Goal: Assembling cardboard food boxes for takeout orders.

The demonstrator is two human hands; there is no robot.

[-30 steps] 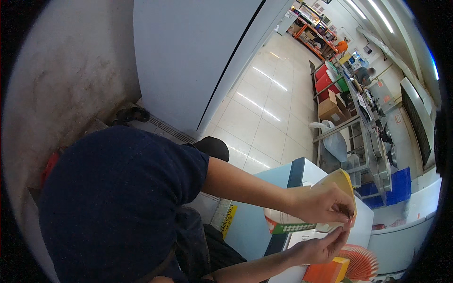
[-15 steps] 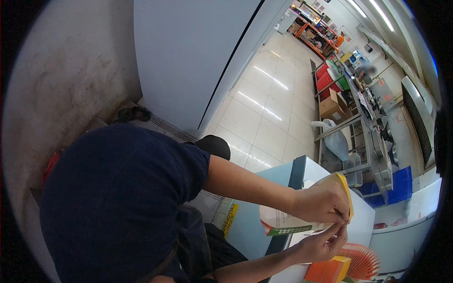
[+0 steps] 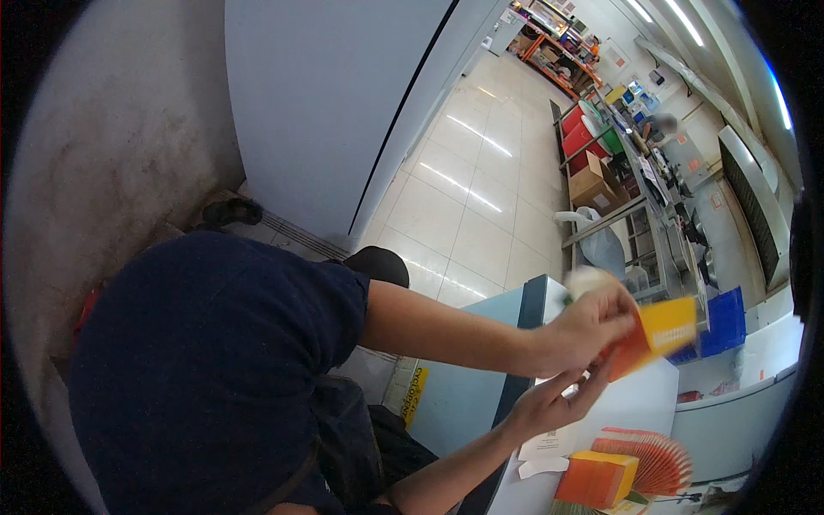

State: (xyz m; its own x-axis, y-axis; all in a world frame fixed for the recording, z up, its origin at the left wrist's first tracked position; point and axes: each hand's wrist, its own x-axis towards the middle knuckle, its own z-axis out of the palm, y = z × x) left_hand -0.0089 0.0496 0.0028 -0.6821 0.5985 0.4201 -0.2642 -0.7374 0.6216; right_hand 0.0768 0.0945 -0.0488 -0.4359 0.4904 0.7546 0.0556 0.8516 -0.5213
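Note:
A yellow and orange paper carton (image 3: 668, 328) is held over a white worktop (image 3: 639, 396), blurred by motion. My left hand (image 3: 592, 326), on the upper arm in the picture, is closed on it, thumb and fingers pinching its near part. Below, my right hand (image 3: 554, 402) has its fingertips against the carton's lower edge; they look closed on it. Close to my right forearm, a white printed card piece (image 3: 545, 446) lies flat. An orange and yellow carton (image 3: 592, 481) rests beside a fanned-out stack of thin orange-edged sheets (image 3: 657, 455).
A dark-clad torso and head (image 3: 206, 360) fill the lower left. Behind stands a large grey-white door or cabinet (image 3: 326, 103). Further off, a metal table (image 3: 639, 189) carries kitchen items, with a cardboard box (image 3: 596, 182) underneath. Another person (image 3: 661, 124) is in the distance.
The carton has turned in my hands, so its orange and yellow side shows instead of the white printed one. Both hands have moved up; the right has uncovered the white card piece.

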